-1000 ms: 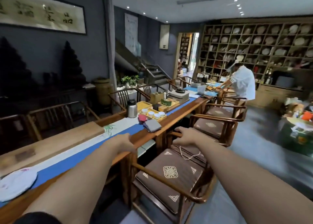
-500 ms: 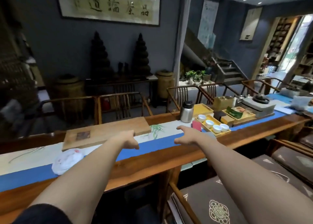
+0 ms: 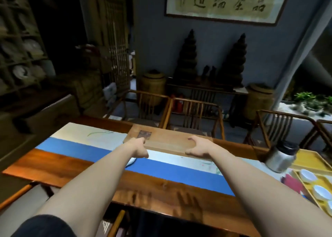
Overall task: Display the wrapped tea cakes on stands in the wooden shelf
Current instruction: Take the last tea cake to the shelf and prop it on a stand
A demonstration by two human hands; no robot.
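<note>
Both my arms reach out over the long wooden table. My left hand hangs with loosely curled fingers and holds nothing. A small white edge of a wrapped tea cake shows under its wrist; the rest is hidden by my forearm. My right hand is loosely curled too, over the front edge of a flat wooden board; whether it touches the board I cannot tell. The wooden shelf stands in the dark at the far left, with round wrapped tea cakes in its compartments.
A blue and white runner lies along the table. A steel kettle and a yellow tray of white cups sit at the right. Wooden chairs line the far side. A chair arm is near my left elbow.
The view has swung left, from the far shelf wall and a person there to this end of the table. The tea cake now lies under my left wrist. Both hands stay free.
</note>
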